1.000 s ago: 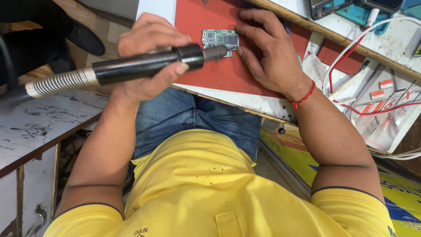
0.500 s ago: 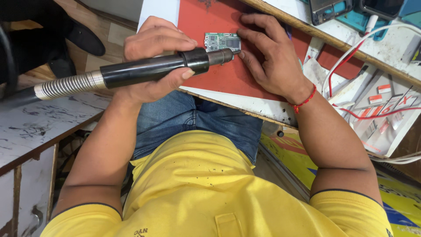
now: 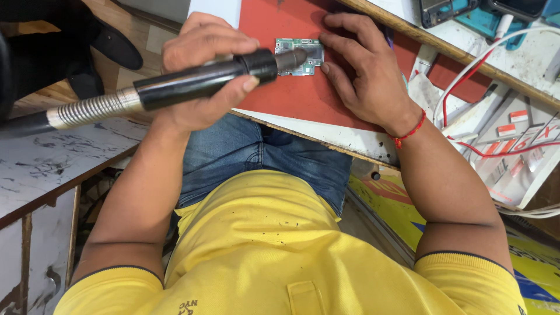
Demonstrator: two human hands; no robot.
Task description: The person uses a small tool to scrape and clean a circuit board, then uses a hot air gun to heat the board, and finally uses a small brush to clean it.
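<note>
The small green rectangular circuit board (image 3: 298, 56) lies flat on the red rubbery work mat (image 3: 291, 99), near the mat's far edge on the white bench top (image 3: 344, 140). My left hand (image 3: 198, 76) is wrapped in a full fist around the black cylindrical hot-air handpiece (image 3: 201, 81), whose ribbed metal hose (image 3: 93, 109) trails off to my left. Its grey nozzle (image 3: 294, 56) sits right over the board's left half; I cannot tell whether it touches or hovers just above. My right hand (image 3: 367, 70) lies palm down on the mat, fingers (image 3: 335, 42) spread and curled around the board's right edge, fingertips pressing against it to pin it in place.

I judge this to be the heating step: air is being aimed at one spot on the board while I steady it. The next move calls for a steady nozzle over that spot, my right fingertips kept clear of the hot stream, and a free hand for lifting whatever loosens.

Further right lie white and red cables (image 3: 484, 76) and white cartons with red labels (image 3: 513, 146).
</note>
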